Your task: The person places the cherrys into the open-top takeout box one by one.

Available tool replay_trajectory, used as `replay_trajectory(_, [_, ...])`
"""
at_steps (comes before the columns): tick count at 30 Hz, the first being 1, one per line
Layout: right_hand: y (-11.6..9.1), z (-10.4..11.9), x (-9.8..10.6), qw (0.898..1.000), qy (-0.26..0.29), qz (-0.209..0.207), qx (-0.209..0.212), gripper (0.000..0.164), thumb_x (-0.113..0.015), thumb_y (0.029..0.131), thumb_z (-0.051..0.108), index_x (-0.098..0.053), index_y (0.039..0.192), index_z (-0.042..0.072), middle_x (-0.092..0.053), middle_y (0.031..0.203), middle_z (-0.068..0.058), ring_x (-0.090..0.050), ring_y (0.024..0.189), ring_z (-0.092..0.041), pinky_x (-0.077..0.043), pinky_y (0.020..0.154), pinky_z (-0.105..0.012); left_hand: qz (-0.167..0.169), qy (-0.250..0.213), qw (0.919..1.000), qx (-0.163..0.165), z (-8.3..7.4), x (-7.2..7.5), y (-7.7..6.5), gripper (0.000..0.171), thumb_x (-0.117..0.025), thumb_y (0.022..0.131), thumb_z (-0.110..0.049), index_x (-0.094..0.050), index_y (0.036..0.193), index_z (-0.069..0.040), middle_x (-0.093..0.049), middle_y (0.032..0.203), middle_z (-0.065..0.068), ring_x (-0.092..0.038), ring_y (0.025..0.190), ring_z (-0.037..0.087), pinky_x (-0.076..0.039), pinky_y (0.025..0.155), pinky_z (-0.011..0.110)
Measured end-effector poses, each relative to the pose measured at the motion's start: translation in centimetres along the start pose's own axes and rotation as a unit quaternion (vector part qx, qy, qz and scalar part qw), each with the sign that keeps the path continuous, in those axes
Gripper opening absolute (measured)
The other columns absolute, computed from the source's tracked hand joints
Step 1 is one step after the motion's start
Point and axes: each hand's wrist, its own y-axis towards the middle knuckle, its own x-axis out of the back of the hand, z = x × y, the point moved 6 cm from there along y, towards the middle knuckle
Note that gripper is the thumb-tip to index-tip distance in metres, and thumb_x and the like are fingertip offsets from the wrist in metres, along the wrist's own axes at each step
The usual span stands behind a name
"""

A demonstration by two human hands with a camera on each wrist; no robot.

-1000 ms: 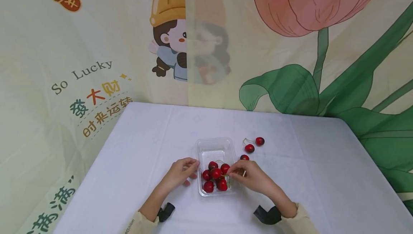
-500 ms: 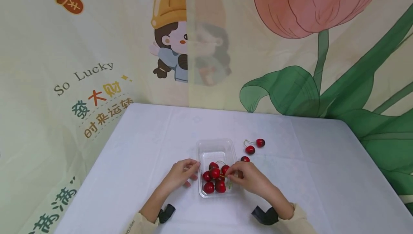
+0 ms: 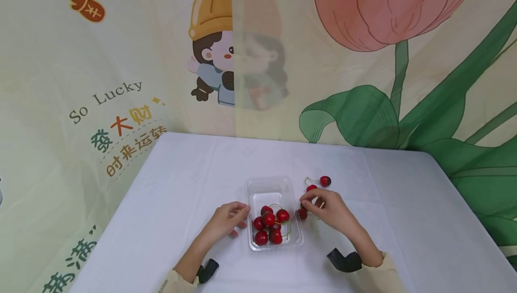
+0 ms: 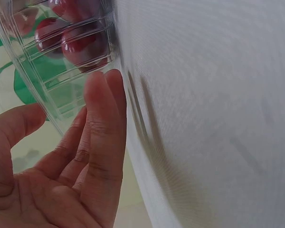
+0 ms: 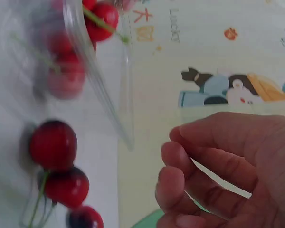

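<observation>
A clear plastic box [image 3: 268,179] stands on the table, with several dark red cherries [image 3: 268,219] in its near half. Green stems show among them. My left hand [image 3: 228,220] is at the box's left side, fingertips right at its wall and thumb by the rim in the left wrist view. To the right of the box, my right hand [image 3: 331,207] hovers with fingers loosely bent and nothing between them. Below it a loose cherry [image 3: 302,213] lies near the box wall. The right wrist view shows stemmed cherries [image 5: 53,145] outside the box.
Farther back on the right lies another cherry [image 3: 325,181], with a second one [image 3: 311,188] partly behind the right hand. A white cloth covers the table [image 3: 194,172]. Behind it hangs a printed curtain [image 3: 258,122].
My right hand has let go of a cherry stem over the box and moved right, over the loose cherries. My left hand has stayed at the box.
</observation>
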Motion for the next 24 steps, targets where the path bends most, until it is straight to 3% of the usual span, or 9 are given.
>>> replay_trajectory(5, [0.7,-2.3,2.4,0.997,-0.011,-0.065,-0.03,0.013,-0.071,0.087,0.003,-0.072,0.1,0.001,-0.069,0.089,-0.008,-0.056,0.068,-0.016,-0.05,0.054,-0.022,0.001,-0.001,1.0,0.001,0.1,0.0,0.0,0.041,-0.056,0.1,-0.031,-0.06,0.12,0.004,-0.07,0.096,0.01,-0.068,0.077,0.021,-0.058,0.056,0.033])
replay_trajectory(8, [1.4,-4.2,3.5,0.995,-0.007,-0.083,-0.049,0.017,-0.069,0.088,0.003,-0.07,0.105,-0.001,-0.068,0.094,-0.014,-0.057,0.069,-0.018,-0.05,0.055,-0.023,0.003,-0.001,1.0,0.001,0.1,0.0,0.0,0.041,-0.056,0.1,-0.031,-0.06,0.12,0.004,-0.07,0.096,0.01,-0.068,0.077,0.021,-0.058,0.057,0.032])
replay_trajectory(12, [2.6,-7.1,4.0,0.993,-0.013,-0.074,-0.09,0.027,-0.068,0.09,0.007,-0.064,0.115,-0.004,-0.064,0.108,-0.021,-0.056,0.073,-0.022,-0.049,0.059,-0.025,0.001,-0.001,1.0,0.003,0.0,0.2,-0.1,0.04,-0.057,0.099,-0.031,-0.06,0.12,0.004,-0.07,0.096,0.01,-0.068,0.077,0.02,-0.058,0.057,0.033])
replay_trajectory(19, [4.1,-10.7,3.4,0.981,-0.035,-0.05,-0.184,0.044,-0.067,0.09,0.013,-0.055,0.13,-0.001,-0.049,0.126,-0.026,-0.05,0.097,-0.034,-0.049,0.07,-0.031,-0.001,-0.001,1.0,0.001,0.0,0.3,-0.1,0.04,-0.057,0.099,-0.031,-0.06,0.12,0.003,-0.07,0.096,0.009,-0.068,0.077,0.02,-0.058,0.057,0.033])
replay_trajectory(24, [4.3,-12.0,2.7,0.979,-0.036,-0.035,-0.198,0.046,-0.069,0.088,0.009,-0.054,0.131,-0.001,-0.05,0.126,-0.026,-0.05,0.103,-0.036,-0.052,0.075,-0.036,0.002,-0.006,1.0,-0.001,0.1,0.1,-0.1,0.04,-0.057,0.099,-0.031,-0.06,0.119,0.004,-0.069,0.097,0.01,-0.068,0.078,0.021,-0.058,0.057,0.033])
